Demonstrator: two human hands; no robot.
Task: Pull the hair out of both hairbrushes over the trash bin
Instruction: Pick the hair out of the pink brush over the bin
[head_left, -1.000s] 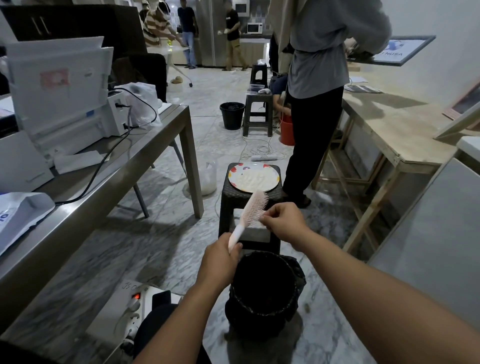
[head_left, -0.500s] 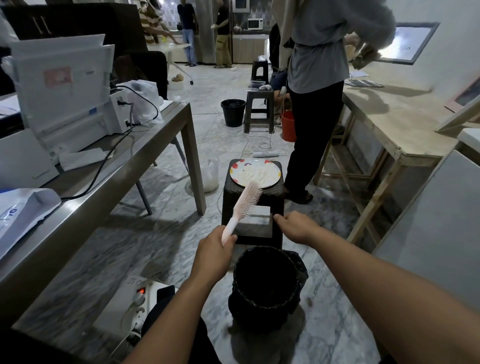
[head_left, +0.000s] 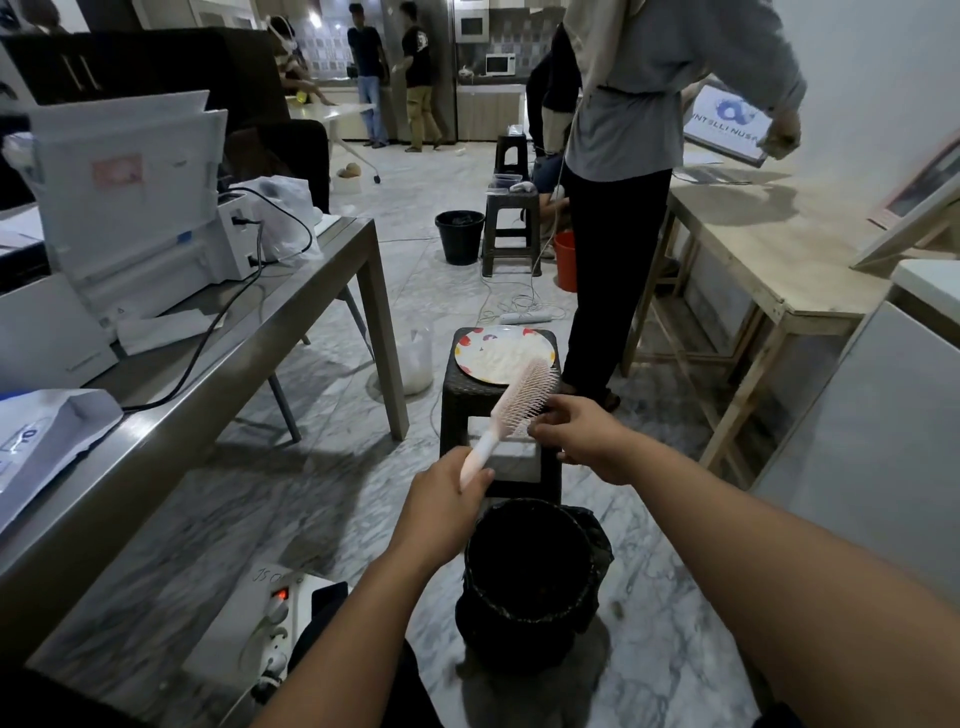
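Pale pink hairbrush (head_left: 511, 410), handle whitish. Black trash bin (head_left: 527, 571), black liner. Dark brown woven-look stool (head_left: 467, 400). Cream plate (head_left: 475, 358) with red, blue and yellow blotches on rim. Grey-white marbled floor (head_left: 322, 483). Brushed silver table (head_left: 171, 415). White printer (head_left: 130, 202). Orange bucket (head_left: 566, 260).

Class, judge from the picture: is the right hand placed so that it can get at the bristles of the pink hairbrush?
Probably yes. The right hand is already at the bristle side of the pink plastic hairbrush, which the left hand holds up by its handle; nothing lies between them.
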